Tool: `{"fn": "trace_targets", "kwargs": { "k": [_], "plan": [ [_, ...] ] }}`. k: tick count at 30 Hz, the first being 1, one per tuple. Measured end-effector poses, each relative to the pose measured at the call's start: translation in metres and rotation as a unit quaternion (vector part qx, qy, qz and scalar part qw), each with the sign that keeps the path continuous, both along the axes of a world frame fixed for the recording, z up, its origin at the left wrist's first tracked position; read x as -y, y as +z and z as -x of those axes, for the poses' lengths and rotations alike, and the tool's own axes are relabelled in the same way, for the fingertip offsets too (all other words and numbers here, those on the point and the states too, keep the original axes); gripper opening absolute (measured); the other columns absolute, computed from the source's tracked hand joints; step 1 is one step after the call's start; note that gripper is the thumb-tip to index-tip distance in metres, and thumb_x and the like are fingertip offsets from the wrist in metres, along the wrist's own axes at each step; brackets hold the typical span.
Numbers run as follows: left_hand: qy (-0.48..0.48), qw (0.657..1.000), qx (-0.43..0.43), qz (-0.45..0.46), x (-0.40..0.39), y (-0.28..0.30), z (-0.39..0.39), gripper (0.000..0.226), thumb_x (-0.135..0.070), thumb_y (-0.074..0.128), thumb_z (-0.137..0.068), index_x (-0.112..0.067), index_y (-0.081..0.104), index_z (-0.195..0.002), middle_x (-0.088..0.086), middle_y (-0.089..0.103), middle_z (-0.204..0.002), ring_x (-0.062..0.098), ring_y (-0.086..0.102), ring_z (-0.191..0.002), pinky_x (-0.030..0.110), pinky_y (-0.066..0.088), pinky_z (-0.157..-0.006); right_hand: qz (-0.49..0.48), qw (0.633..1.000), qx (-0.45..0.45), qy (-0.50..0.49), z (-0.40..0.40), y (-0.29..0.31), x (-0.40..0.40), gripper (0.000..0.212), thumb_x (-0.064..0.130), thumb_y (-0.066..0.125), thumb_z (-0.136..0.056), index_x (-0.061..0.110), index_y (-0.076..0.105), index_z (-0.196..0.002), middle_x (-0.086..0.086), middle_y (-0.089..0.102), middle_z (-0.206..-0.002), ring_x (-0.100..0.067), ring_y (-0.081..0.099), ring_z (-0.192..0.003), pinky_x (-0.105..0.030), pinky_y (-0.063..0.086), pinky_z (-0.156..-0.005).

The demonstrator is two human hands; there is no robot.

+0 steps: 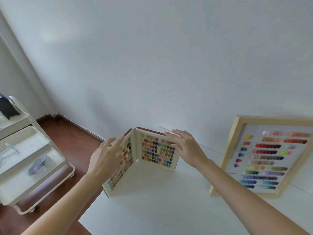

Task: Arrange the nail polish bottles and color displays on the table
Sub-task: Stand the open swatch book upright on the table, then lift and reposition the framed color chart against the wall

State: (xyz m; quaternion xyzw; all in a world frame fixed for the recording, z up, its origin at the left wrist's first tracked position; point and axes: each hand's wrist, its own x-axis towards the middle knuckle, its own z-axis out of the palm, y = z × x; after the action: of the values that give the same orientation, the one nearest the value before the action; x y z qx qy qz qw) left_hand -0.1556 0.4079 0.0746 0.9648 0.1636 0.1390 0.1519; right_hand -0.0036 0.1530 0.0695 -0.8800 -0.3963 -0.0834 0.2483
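Observation:
A folding color swatch book with a red cover stands upright and spread open on the white table, near its far left corner. Rows of small colored nail tips cover both inner panels. My left hand lies with straight fingers against the upper part of the left panel. Over the top right corner of the right panel, my right hand rests with fingers extended. A wood-framed color display with rows of colored tips leans against the wall at the right. No nail polish bottles are in view.
A cream rolling cart with three tray shelves stands on the brown floor left of the table; it holds a black object on top and a wrapped item lower down. The white wall runs right behind the table.

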Motion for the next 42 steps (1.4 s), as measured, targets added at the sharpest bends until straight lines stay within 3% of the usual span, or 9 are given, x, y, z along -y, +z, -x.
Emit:
{"fn": "trace_targets", "kwargs": {
  "k": [5, 10, 13, 18, 23, 27, 33, 37, 42],
  "plan": [
    [-0.060, 0.996, 0.063, -0.033, 0.065, 0.014, -0.011, 0.057, -0.022, 0.063, -0.087, -0.020, 0.042, -0.140, 0.005, 0.038, -0.150, 0.025, 0.029, -0.141, 0.049, 0.035, -0.111, -0.028, 1.000, 0.004, 0.013, 0.025, 0.014, 0.070, 0.046, 0.018, 0.056, -0.091, 0.032, 0.046, -0.133, -0.002, 0.053, -0.131, -0.015, 0.048, -0.119, -0.029, 0.045, -0.096],
    [-0.156, 0.985, 0.074, -0.009, 0.164, 0.011, -0.029, 0.059, -0.026, 0.062, -0.089, -0.020, 0.038, -0.143, 0.003, 0.033, -0.154, 0.022, 0.026, -0.144, 0.045, 0.037, -0.111, -0.014, 1.000, -0.016, -0.002, 0.040, 0.006, 0.168, 0.042, 0.015, 0.055, -0.091, 0.028, 0.049, -0.131, 0.003, 0.056, -0.124, -0.009, 0.056, -0.106, -0.027, 0.052, -0.086],
    [-0.203, 0.978, 0.053, 0.025, 0.223, 0.005, -0.040, 0.066, -0.029, 0.060, -0.091, -0.024, 0.027, -0.148, -0.001, 0.027, -0.156, 0.020, 0.025, -0.144, 0.040, 0.037, -0.112, -0.018, 0.998, -0.037, -0.039, 0.044, -0.005, 0.230, 0.035, 0.012, 0.055, -0.091, 0.020, 0.055, -0.125, 0.007, 0.057, -0.123, -0.008, 0.055, -0.109, -0.028, 0.050, -0.091],
    [-0.251, 0.967, 0.000, 0.050, 0.295, -0.016, -0.059, 0.080, -0.030, 0.056, -0.093, -0.030, 0.001, -0.150, -0.001, 0.008, -0.161, 0.020, 0.012, -0.147, 0.041, 0.026, -0.118, -0.044, 0.984, -0.092, -0.147, 0.046, -0.015, 0.317, 0.040, 0.018, 0.055, -0.092, 0.027, 0.050, -0.131, 0.007, 0.056, -0.127, -0.009, 0.052, -0.117, -0.023, 0.042, -0.098],
    [-0.245, 0.966, -0.037, 0.075, 0.331, -0.032, -0.077, 0.098, -0.020, 0.059, -0.090, -0.037, -0.020, -0.146, 0.002, -0.018, -0.159, 0.031, 0.011, -0.147, 0.044, 0.042, -0.108, -0.061, 0.962, -0.121, -0.236, 0.040, -0.027, 0.371, 0.047, 0.011, 0.061, -0.088, 0.023, 0.049, -0.131, -0.002, 0.059, -0.121, -0.015, 0.057, -0.107, -0.032, 0.049, -0.094],
    [-0.222, 0.967, -0.032, 0.118, 0.340, -0.046, -0.093, 0.103, -0.008, 0.056, -0.090, -0.038, -0.029, -0.142, 0.001, -0.023, -0.158, 0.036, 0.025, -0.142, 0.038, 0.051, -0.092, -0.073, 0.940, -0.145, -0.300, 0.026, -0.035, 0.391, 0.060, 0.013, 0.062, -0.087, 0.023, 0.035, -0.139, -0.009, 0.057, -0.119, -0.023, 0.056, -0.107, -0.035, 0.049, -0.091],
    [-0.227, 0.966, -0.006, 0.125, 0.339, -0.069, -0.116, 0.111, 0.010, 0.052, -0.084, -0.034, -0.033, -0.140, 0.006, -0.007, -0.159, 0.039, 0.057, -0.112, 0.039, 0.060, -0.067, -0.099, 0.925, -0.157, -0.333, -0.001, -0.038, 0.391, 0.080, 0.006, 0.058, -0.088, 0.030, 0.008, -0.146, -0.014, 0.048, -0.127, -0.027, 0.050, -0.113, -0.047, 0.045, -0.099],
    [-0.232, 0.966, 0.007, 0.110, 0.339, -0.074, -0.126, 0.113, 0.009, 0.052, -0.085, -0.036, -0.038, -0.136, 0.016, 0.007, -0.156, 0.029, 0.061, -0.080, 0.038, 0.059, -0.063, -0.083, 0.932, -0.143, -0.323, -0.019, -0.045, 0.390, 0.092, 0.003, 0.057, -0.088, 0.034, -0.009, -0.145, -0.014, 0.044, -0.136, -0.027, 0.050, -0.116, -0.046, 0.044, -0.099],
    [-0.244, 0.963, 0.021, 0.113, 0.335, -0.075, -0.139, 0.112, 0.010, 0.053, -0.084, -0.034, -0.034, -0.140, 0.019, 0.019, -0.148, 0.028, 0.059, -0.084, 0.039, 0.057, -0.070, -0.097, 0.939, -0.129, -0.303, -0.038, -0.050, 0.387, 0.096, -0.002, 0.055, -0.087, 0.035, -0.012, -0.144, -0.010, 0.042, -0.143, -0.028, 0.054, -0.114, -0.048, 0.046, -0.099]
  ]
}}
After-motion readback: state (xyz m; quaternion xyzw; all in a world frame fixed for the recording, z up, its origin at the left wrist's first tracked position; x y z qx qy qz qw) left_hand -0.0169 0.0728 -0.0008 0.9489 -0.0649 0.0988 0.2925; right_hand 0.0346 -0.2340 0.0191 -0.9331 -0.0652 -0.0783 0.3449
